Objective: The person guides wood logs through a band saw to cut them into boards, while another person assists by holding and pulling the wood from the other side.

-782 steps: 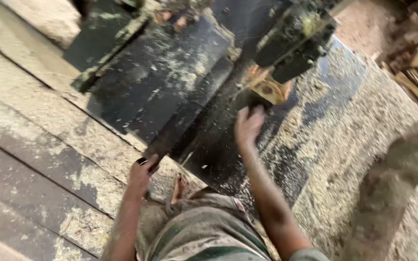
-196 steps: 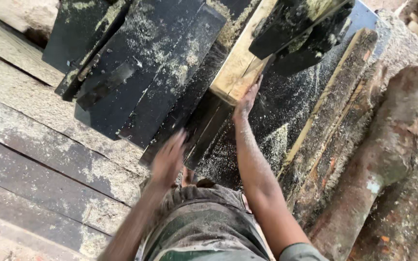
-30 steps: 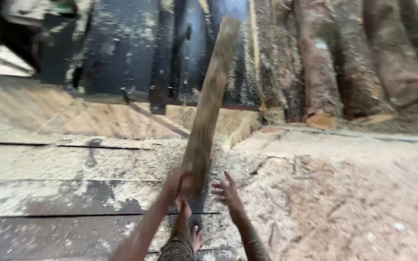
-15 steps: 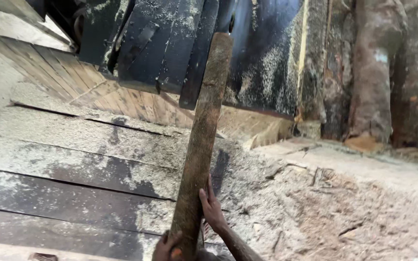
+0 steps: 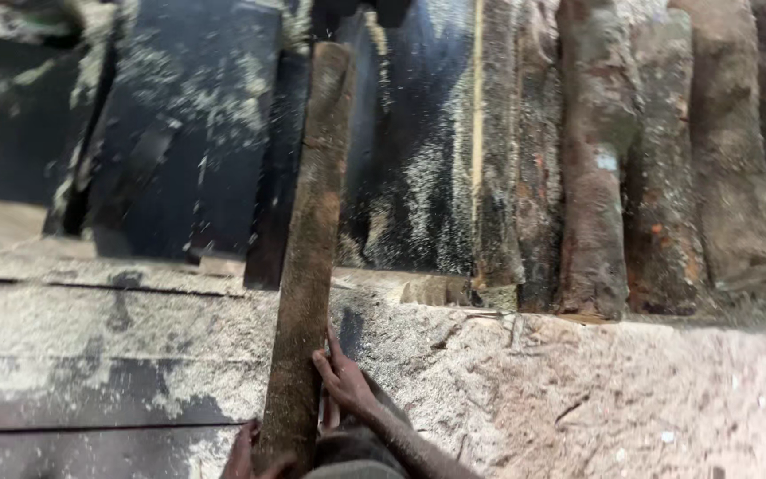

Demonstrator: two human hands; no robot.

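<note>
- Since half a second ago, your view has swung to the right: the row of bark-covered logs (image 5: 596, 168) now fills the upper right, and the long slab (image 5: 310, 257) stands nearly straight up the middle instead of leaning.
- Your right hand (image 5: 343, 381) has stayed on the slab's right edge, low down, fingers spread flat against the wood rather than wrapped around it.
- Your left hand (image 5: 243, 454) shows only at the bottom edge, touching the slab's lower left side; you cannot tell whether its grip is closed around the wood or merely pressed to it.
- That slab is a rough, brown, bark-faced strip of timber, its near end between your two hands and its far end reaching up over the dark machine bed (image 5: 197, 142).
- Pale dust speckles the dark bed, and a thin light strip of cut wood (image 5: 478, 133) runs up it just right of the slab.
- Beyond that strip the logs lie side by side, touching, their cut ends facing you.
- A heap of sawdust (image 5: 631, 399) covers the lower right, right up to the log ends.
- Grey, dust-coated planks (image 5: 90, 355) lie across the lower left, passing behind the slab.
</note>
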